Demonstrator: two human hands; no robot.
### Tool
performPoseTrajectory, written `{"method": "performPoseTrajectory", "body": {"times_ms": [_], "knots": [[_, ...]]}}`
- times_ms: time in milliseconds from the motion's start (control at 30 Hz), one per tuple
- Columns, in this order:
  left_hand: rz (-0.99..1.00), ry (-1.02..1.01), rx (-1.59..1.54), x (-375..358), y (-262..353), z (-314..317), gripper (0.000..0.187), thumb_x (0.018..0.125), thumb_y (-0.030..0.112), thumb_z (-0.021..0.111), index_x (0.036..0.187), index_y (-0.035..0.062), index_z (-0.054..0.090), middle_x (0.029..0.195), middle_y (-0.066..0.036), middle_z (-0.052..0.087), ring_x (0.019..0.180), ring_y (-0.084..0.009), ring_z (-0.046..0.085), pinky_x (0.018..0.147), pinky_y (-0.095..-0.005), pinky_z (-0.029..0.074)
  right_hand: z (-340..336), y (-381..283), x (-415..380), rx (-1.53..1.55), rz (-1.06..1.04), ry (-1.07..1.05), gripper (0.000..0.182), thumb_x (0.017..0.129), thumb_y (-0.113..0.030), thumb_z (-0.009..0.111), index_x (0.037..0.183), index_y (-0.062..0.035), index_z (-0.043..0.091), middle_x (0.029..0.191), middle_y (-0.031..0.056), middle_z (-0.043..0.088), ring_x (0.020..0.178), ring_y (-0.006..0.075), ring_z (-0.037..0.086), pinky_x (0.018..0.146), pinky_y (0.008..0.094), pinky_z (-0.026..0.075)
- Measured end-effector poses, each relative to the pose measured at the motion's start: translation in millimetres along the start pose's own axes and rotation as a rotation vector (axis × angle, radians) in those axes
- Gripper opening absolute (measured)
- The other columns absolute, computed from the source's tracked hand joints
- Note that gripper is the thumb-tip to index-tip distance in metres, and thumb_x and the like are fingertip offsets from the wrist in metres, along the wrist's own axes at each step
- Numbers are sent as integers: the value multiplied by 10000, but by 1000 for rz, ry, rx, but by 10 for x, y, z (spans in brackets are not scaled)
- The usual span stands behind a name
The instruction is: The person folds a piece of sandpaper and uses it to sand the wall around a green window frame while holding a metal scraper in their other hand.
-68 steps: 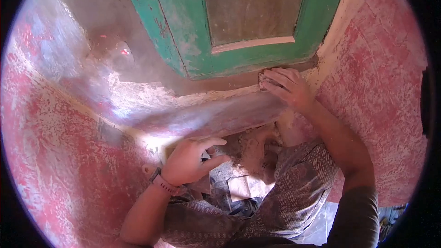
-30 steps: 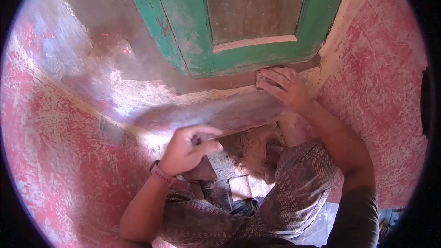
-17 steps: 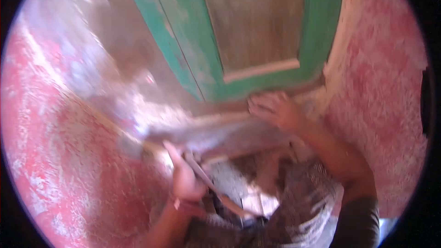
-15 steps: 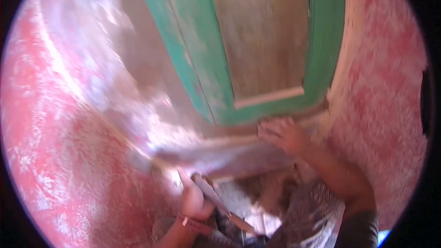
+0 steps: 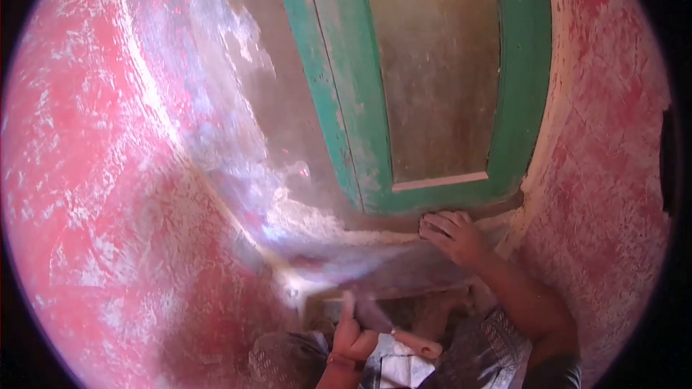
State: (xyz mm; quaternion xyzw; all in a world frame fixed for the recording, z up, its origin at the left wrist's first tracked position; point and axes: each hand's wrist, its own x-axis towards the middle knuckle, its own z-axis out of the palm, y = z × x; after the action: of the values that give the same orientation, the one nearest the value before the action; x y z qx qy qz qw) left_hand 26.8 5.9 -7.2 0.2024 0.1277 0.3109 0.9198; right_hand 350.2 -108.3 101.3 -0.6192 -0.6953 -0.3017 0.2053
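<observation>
My left hand (image 5: 355, 340) is low in the view, its index finger stretched upward and the other fingers curled. It grips a putty knife near the blade (image 5: 372, 314), which is blurred. The knife's wooden handle (image 5: 418, 343) points down to the right, away from the palm. My right hand (image 5: 453, 235) rests on the ledge just under the green window frame (image 5: 440, 197), its fingers laid out over the edge. I cannot make out anything held under those fingers.
Patchy red walls (image 5: 94, 209) (image 5: 605, 173) flank the window recess. Grey-brown plaster (image 5: 288, 130) with a ragged, pale edge borders the frame on the left. The sloping sill (image 5: 389, 266) runs beneath it. My patterned clothing (image 5: 288, 360) and a white patch (image 5: 405, 369) show at the bottom.
The view has shifted, so the window sits further right and lower. My left hand and the putty knife have moved right, and the handle shows more plainly. My right hand stays on the ledge.
</observation>
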Motion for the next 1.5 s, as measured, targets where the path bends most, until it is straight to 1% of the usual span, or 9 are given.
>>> {"method": "performPoseTrajectory", "body": {"times_ms": [133, 400, 500, 600, 733, 900, 967, 1300, 1500], "knots": [[-162, 185, -230, 23, 56, 509, 402, 1039, 65, 604, 1435, -4, 626, 1359, -115, 721, 1263, -248, 688, 1172, -427, 526, 91, 25, -52, 8, -5, 17, 516, 895, -142, 704, 1410, -162, 696, 1547, 78, 605, 1342, 325, 598, 1082, 516, 495], [-76, -149, 385, 238, 772, 1470, 247, 1122, 114, 635, 1363, 73, 666, 1264, -66, 729, 1195, -153, 692, 1050, -342, 556, 66, 61, -75, 8, -4, -2, 497, 924, -144, 639, 1418, -152, 693, 1566, 87, 598, 1365, 325, 588, 1110, 515, 489], [171, -250, 1107, 422, 979, 1642, 351, 1107, 117, 672, 1442, 90, 572, 1204, -48, 692, 1113, -107, 638, 979, -313, 533, 54, 55, -70, -16, -9, 19, 517, 896, -123, 670, 1411, -158, 702, 1557, 93, 605, 1349, 336, 598, 1080, 517, 509], [1, -252, 1168, 586, 1086, 1572, 513, 1090, 121, 691, 1532, 110, 430, 1180, -48, 645, 1068, -102, 579, 948, -300, 502, 125, 30, -45, -38, -16, 26, 502, 909, -132, 654, 1409, -149, 702, 1566, 84, 604, 1355, 326, 599, 1089, 509, 506], [-137, -156, 974, 876, 914, 1124, 527, 1025, 58, 717, 1434, 140, 396, 1135, -21, 577, 1044, -121, 559, 964, -287, 463, 251, -192, 315, 9, -32, 57, 479, 943, -146, 628, 1419, -142, 689, 1571, 76, 606, 1351, 317, 607, 1103, 508, 498], [61, -345, 1074, 847, 1049, 1170, 28, 1029, 38, 653, 1009, 57, 651, 1006, 43, 619, 1002, -78, 575, 942, -265, 454, 198, -138, 319, 22, -61, 59, 529, 872, -129, 700, 1399, -161, 728, 1532, 84, 643, 1303, 321, 639, 1050, 485, 527], [26, -297, 994, 866, 1117, 1082, 18, 1032, 59, 663, 1019, 46, 670, 1010, 36, 642, 995, -75, 587, 932, -261, 459, 151, -59, 196, -31, -59, 40, 540, 857, -125, 723, 1396, -160, 729, 1539, 88, 639, 1301, 320, 639, 1046, 481, 528], [-203, -233, 957, 722, 1233, 1255, 609, 894, 198, 955, 1283, 73, 504, 1153, -27, 609, 999, -100, 581, 858, -272, 490, 329, -250, 418, 14, -69, 91, 564, 861, -143, 724, 1425, -154, 712, 1571, 89, 615, 1308, 318, 634, 1012, 473, 537], [-71, -256, 961, 653, 1257, 1206, 550, 869, 85, 907, 1208, 125, 475, 1050, 23, 507, 898, -66, 504, 739, -250, 436, 129, -32, 132, -98, -78, 15, 539, 918, -157, 660, 1456, -140, 677, 1587, 72, 599, 1321, 302, 626, 1033, 489, 526]]}}
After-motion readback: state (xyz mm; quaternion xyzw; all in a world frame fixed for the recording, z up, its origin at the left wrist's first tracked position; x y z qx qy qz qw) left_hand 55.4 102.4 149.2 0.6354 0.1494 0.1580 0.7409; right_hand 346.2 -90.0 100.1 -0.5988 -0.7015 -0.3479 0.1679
